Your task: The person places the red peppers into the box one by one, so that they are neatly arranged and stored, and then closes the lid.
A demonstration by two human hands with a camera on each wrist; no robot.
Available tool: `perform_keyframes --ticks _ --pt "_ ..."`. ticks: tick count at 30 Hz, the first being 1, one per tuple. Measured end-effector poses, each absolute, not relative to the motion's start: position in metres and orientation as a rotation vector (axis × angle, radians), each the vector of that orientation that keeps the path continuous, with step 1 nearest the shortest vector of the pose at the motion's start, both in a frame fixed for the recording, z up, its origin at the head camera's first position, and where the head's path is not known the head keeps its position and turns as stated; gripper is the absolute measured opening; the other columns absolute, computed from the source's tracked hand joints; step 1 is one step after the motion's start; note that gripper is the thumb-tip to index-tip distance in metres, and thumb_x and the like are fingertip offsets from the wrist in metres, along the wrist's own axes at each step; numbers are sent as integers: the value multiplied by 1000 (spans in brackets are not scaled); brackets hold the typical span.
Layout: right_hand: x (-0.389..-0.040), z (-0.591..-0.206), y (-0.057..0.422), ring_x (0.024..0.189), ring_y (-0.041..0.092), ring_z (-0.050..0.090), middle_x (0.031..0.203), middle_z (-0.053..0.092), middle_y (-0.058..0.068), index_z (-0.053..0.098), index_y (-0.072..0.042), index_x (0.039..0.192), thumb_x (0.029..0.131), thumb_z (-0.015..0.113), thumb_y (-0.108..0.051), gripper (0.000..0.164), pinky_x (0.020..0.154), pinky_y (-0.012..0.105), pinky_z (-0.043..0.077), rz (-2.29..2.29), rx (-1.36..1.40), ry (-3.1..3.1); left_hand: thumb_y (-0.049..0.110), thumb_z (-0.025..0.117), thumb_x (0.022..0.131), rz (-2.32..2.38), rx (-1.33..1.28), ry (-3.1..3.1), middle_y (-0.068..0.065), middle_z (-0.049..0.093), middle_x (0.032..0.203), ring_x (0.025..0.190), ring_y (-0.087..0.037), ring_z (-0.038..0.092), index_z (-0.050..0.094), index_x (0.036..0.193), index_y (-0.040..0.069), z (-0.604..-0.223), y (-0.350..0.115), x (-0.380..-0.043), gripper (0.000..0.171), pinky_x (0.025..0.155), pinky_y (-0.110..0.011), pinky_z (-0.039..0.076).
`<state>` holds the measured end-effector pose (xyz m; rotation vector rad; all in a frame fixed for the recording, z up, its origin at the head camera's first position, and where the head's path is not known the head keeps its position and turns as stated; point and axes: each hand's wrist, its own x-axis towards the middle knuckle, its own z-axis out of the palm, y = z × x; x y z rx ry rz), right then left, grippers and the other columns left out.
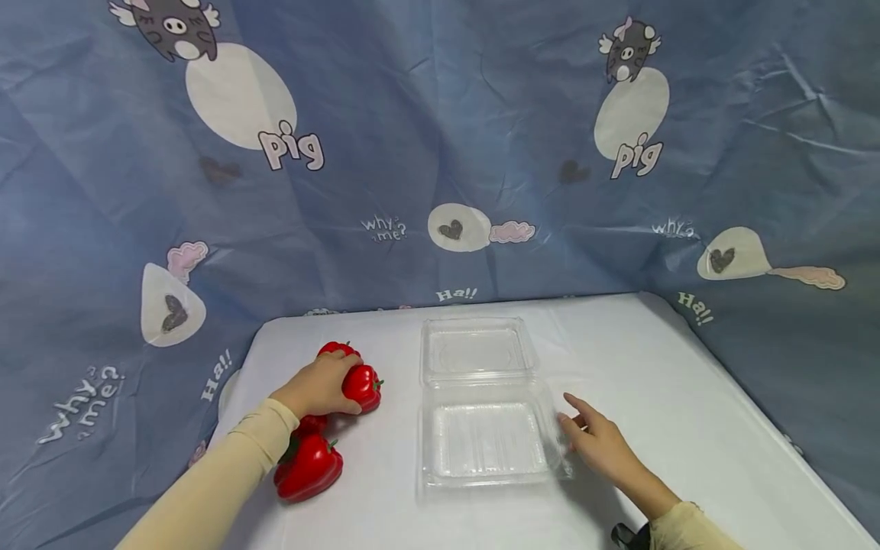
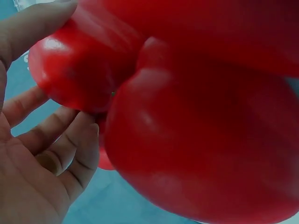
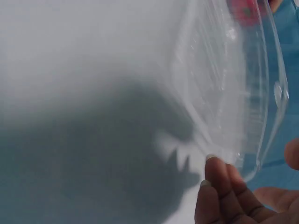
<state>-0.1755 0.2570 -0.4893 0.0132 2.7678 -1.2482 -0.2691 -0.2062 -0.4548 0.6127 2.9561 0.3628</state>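
Observation:
At the left of the head view, my left hand point(image 1: 321, 386) grips a red bell pepper point(image 1: 362, 387) with a green stem. In the left wrist view, the thumb lies over this pepper point(image 2: 70, 70) and the fingers curl under it. Another red pepper point(image 1: 338, 349) shows just behind the hand. Toward the front lies a larger red pepper point(image 1: 309, 467), with one more point(image 1: 312, 424) partly hidden by the wrist. My right hand point(image 1: 605, 451) is beside the right edge of a clear plastic clamshell container point(image 1: 488, 481), fingers loosely bent, fingertips right at its rim point(image 3: 247, 175).
The container lies unfolded with its lid point(image 1: 477, 351) toward the back; nothing is inside. Everything stands on a white table point(image 1: 687, 397). A blue printed cloth point(image 1: 412, 153) hangs behind and along both sides. A black wrist strap point(image 1: 635, 536) shows at the right sleeve.

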Motion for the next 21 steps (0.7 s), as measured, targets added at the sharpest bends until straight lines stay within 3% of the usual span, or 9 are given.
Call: perform_keyframes --ticks 8,21 --pt "-164 -502 254 58 16 52 71 58 3 41 -12 151 104 51 -30 51 53 28 45 -1336 -33 2715 37 89 68 361 630 2952 -18 60 125 111 -33 58 57 132 1 -452 -205 -269 80 86 -53 53" --pt "-161 -514 254 52 12 48 62 53 3 43 -7 149 105 51 -19 47 49 27 44 -1503 -93 2664 37 89 68 392 585 2937 -15 60 125 112 -32 57 58 132 3 -451 -202 -270 79 86 -52 54"
